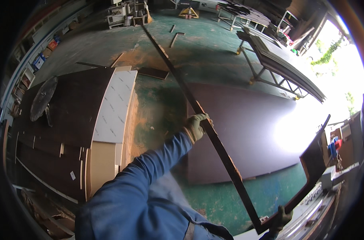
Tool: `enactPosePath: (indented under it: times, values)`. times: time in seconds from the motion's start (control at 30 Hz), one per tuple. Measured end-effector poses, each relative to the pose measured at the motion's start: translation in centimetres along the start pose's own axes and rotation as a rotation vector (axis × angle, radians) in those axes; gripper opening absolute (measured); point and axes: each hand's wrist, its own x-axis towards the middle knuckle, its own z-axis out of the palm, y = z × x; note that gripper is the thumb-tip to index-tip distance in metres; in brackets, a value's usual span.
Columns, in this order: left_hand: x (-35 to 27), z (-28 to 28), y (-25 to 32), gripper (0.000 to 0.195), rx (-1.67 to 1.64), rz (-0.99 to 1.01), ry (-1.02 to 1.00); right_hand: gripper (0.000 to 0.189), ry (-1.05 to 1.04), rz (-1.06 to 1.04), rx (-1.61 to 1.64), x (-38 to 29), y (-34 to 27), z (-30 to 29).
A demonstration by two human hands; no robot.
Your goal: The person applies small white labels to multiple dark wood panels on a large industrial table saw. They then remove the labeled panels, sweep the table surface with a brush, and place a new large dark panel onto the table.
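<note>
My left hand (196, 127), in a work glove, is closed around a long, narrow strip of a dark board offcut (227, 157) with ragged pale edges. From the strip's near end, the offcut turns in a sharp corner towards the right, where a wider piece (314, 159) rises past the machine. My gloved right hand (284, 218) grips this shorter arm close to the corner. Beneath the strip, a large dark brown panel (230, 129) lies flat and low, with bright glare on its right side.
On the left are stacked dark panels (71, 96) and a light sheet (114, 105), with a round disc (44, 99) on top. A wheeled rack (266, 78) carries boards at right. Machine rails (311, 207) run beside my right hand. Offcuts (153, 73) and sawdust (134, 60) lie on the green floor.
</note>
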Motion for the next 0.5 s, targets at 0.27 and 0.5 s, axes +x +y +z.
enactPosePath:
  times: [0.27,0.5]
  values:
    - [21.7,-9.5,28.8,0.007,-0.119,0.327,0.067,0.033,-0.302,-0.353,-0.048,14.0,-22.9,41.2]
    - [24.5,-15.9,50.4,0.032,0.183,0.783,0.216,0.040,-1.098,0.635,0.858,14.8,-38.0,79.0]
